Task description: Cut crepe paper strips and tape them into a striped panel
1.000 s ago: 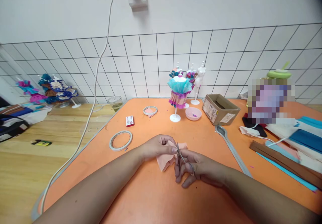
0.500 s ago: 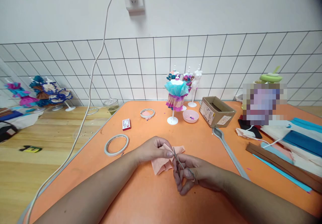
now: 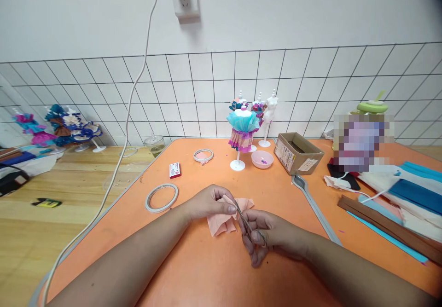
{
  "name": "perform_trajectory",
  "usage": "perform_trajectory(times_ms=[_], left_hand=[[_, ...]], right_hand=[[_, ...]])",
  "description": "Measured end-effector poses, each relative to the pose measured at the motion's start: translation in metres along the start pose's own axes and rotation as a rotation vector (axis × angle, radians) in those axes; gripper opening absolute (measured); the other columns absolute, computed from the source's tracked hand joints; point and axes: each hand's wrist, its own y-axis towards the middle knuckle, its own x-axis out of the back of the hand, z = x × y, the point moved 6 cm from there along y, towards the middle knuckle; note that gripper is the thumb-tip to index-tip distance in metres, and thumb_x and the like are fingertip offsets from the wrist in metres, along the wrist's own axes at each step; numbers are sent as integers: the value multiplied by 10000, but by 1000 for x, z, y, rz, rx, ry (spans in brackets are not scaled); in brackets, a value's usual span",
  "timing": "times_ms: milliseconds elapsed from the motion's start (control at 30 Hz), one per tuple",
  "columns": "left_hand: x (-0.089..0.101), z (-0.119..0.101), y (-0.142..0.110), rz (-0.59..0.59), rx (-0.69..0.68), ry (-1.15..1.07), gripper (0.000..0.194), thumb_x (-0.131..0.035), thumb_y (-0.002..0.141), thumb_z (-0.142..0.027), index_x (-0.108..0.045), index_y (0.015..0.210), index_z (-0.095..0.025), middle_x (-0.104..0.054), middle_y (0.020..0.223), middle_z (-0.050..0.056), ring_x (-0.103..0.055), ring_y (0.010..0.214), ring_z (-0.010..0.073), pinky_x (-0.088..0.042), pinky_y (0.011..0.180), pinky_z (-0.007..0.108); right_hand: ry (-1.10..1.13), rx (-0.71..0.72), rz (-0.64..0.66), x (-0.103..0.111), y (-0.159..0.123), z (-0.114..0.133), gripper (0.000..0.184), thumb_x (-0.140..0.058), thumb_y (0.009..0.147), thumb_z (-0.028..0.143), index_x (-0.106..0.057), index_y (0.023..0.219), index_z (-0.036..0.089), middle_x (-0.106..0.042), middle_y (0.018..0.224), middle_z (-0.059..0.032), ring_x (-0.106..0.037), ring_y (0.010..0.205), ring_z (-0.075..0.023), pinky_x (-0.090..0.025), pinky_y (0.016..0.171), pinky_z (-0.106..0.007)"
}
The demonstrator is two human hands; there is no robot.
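Note:
Pinched between the thumb and fingers of my left hand (image 3: 212,202) is a crumpled piece of peach crepe paper (image 3: 221,223), which hangs down toward the orange table. My right hand (image 3: 260,235) grips small metal scissors (image 3: 246,222), thumb through one handle loop. The scissor blades point up and left and meet the paper's edge beside my left thumb. Their tips are partly hidden by the paper and fingers. Behind the hands a small mannequin (image 3: 238,124) wears a turquoise top and a pink-purple ruffled skirt.
A pink bowl (image 3: 262,159) and a cardboard box (image 3: 299,154) stand at the back. Rolls of tape (image 3: 161,198) and a small red-white box (image 3: 175,170) lie left. Folded paper strips (image 3: 390,224) cover the right side. A white cable (image 3: 129,102) hangs at left.
The scissor blades have closed together at the paper's edge, and the fingers of my right hand have drawn in. My left hand keeps its pinch on the paper.

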Motion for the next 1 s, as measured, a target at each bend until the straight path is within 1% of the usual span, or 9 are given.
perform_trajectory(times_ms=[200,367,533,600,667,767,867,933,1000], left_hand=[[3,-3,-1,-47,21,71,329,-798,601,-396,-640,686,-119,-669,675,16,-579,631,111,-415,593,199],[-3,0,-1,2,46,61,333,-801,598,-390,-637,708,-121,-675,689,18,-592,639,117,-433,619,212],[3,1,1,-32,35,124,365,-780,612,-440,-625,713,-126,-653,677,11,-574,634,118,-421,609,213],[7,-4,1,-83,-26,188,364,-754,638,-463,-628,715,-131,-648,750,26,-586,716,138,-431,663,229],[10,-13,0,-158,-138,251,334,-749,652,-449,-627,689,-140,-638,939,59,-577,934,182,-420,816,261],[7,-19,-3,-172,-217,189,294,-752,672,-394,-585,683,-152,-592,1145,89,-455,1192,220,-333,984,316],[0,-12,-3,-82,-128,39,337,-748,678,-406,-550,793,-159,-657,974,79,-591,949,190,-443,804,305],[-2,-9,-3,-69,-91,42,393,-759,661,-413,-573,888,-151,-656,846,41,-600,741,139,-450,654,236],[-2,-6,-4,-73,-73,70,413,-761,657,-412,-605,921,-137,-642,778,24,-584,659,115,-439,582,200]], right_hand=[[-44,-32,-18,2,0,0,413,-744,699,425,-481,882,165,-582,664,21,-598,532,-110,-524,509,-248],[-8,-46,2,1,-1,-2,426,-744,690,437,-491,901,168,-602,691,2,-584,543,-102,-502,470,-208],[-55,-59,-91,7,-1,-1,386,-763,672,394,-502,850,172,-548,630,39,-554,530,-89,-524,498,-233],[-63,-51,-117,7,-1,2,384,-766,667,388,-499,842,175,-532,630,47,-546,525,-85,-524,496,-233],[-68,-45,-128,6,-1,5,388,-764,666,393,-491,840,179,-535,641,46,-548,533,-87,-523,495,-232],[-72,-46,-113,2,-1,7,397,-753,677,406,-473,850,184,-564,666,33,-566,541,-97,-532,508,-255],[-62,-35,-74,-1,-1,6,404,-751,683,402,-458,858,186,-579,702,23,-589,568,-109,-540,533,-278],[-54,-27,-55,-2,-1,5,424,-758,675,414,-458,869,186,-578,731,16,-599,608,-118,-543,547,-284],[-48,-23,-39,-3,-1,4,456,-767,661,439,-464,888,185,-578,759,7,-606,645,-128,-543,560,-287]])
